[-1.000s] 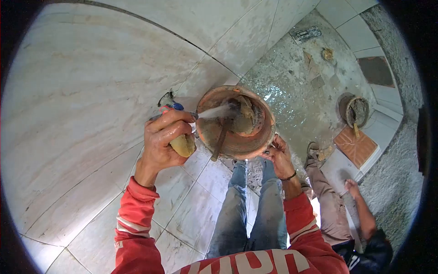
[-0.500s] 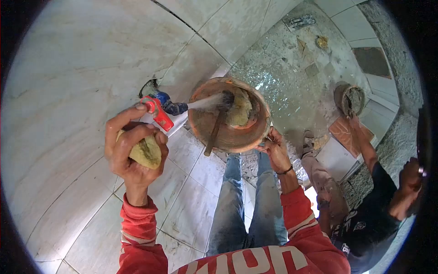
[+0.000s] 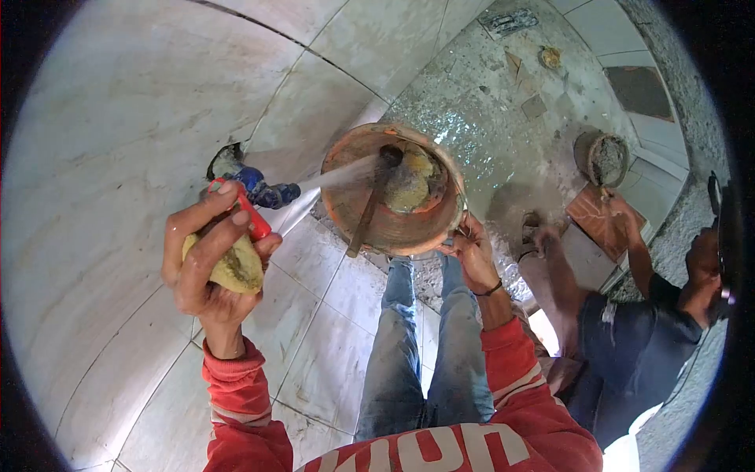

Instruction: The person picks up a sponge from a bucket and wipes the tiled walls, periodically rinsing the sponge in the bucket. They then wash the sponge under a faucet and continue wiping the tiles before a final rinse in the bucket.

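Observation:
My left hand (image 3: 216, 256) is closed around a yellow sponge (image 3: 236, 269), its fingertips at the red lever (image 3: 253, 219) of a blue tap (image 3: 263, 191) on the tiled wall. From the tap a jet of water (image 3: 338, 172) sprays into a muddy orange bucket (image 3: 338, 216). With my right hand (image 3: 476, 259) I grip the bucket's near right rim. Inside lies a tool with a dark round head and a wooden handle (image 3: 366, 220), like a hammer. Beside it is a yellowish sponge-like lump (image 3: 413, 181).
To the right a co-worker (image 3: 637, 346) bends over, one hand near a second bucket (image 3: 586, 157) holding grey material. Tile pieces, including a brown tile (image 3: 602, 224), lie close by. The rough floor (image 3: 472, 118) is wet and littered with scraps.
The red lever has turned under my left hand, and the water jet looks narrower and stronger. My right hand keeps its hold on the bucket. The co-worker has shifted and leaned forward.

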